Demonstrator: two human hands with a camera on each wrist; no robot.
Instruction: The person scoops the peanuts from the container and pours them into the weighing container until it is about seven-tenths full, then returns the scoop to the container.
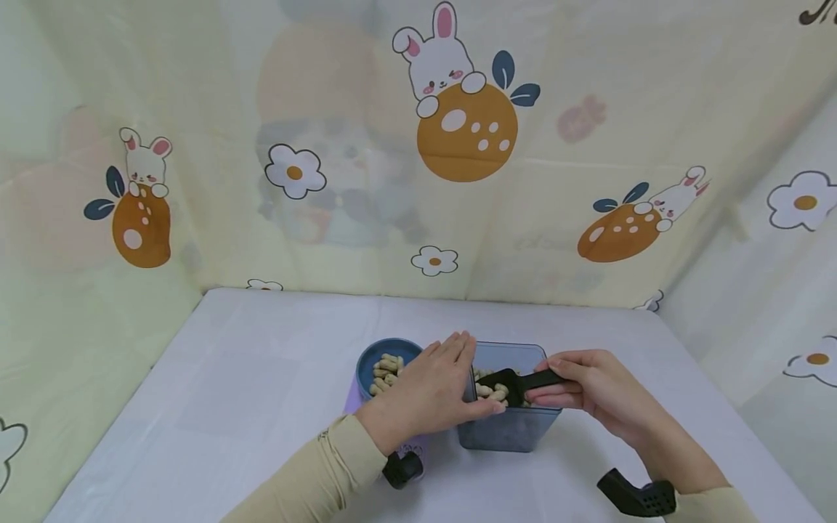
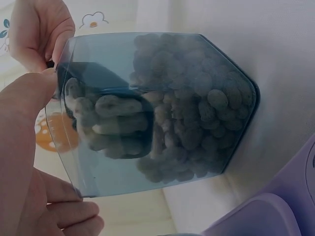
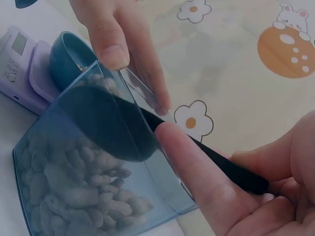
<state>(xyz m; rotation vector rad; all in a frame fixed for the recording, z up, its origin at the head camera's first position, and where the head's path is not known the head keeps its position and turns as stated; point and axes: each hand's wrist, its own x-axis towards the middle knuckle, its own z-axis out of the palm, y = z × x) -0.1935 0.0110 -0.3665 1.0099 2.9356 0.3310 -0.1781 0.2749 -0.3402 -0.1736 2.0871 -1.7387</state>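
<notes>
A clear blue-grey plastic box point(image 1: 500, 432) holds unshelled peanuts point(image 2: 184, 118). Across its left rim lies my left hand point(image 1: 428, 392), with fingers straight near the far corner and the thumb at the near one. My right hand point(image 1: 582, 385) pinches the handle of a black scoop point(image 1: 513, 385) between thumb and fingers. The scoop's head is inside the box, and peanuts lie in it, as the left wrist view shows through the wall. Left of the box, a round blue bowl point(image 1: 363, 365) with several peanuts is partly hidden behind my left hand.
Beneath the bowl is a purple kitchen scale point(image 3: 42, 69) with a small display. A white cloth point(image 1: 229, 392) covers the table. Patterned curtains point(image 1: 353, 225) hang along the back and both sides. A black wrist-camera mount point(image 1: 637, 494) sits at my right wrist.
</notes>
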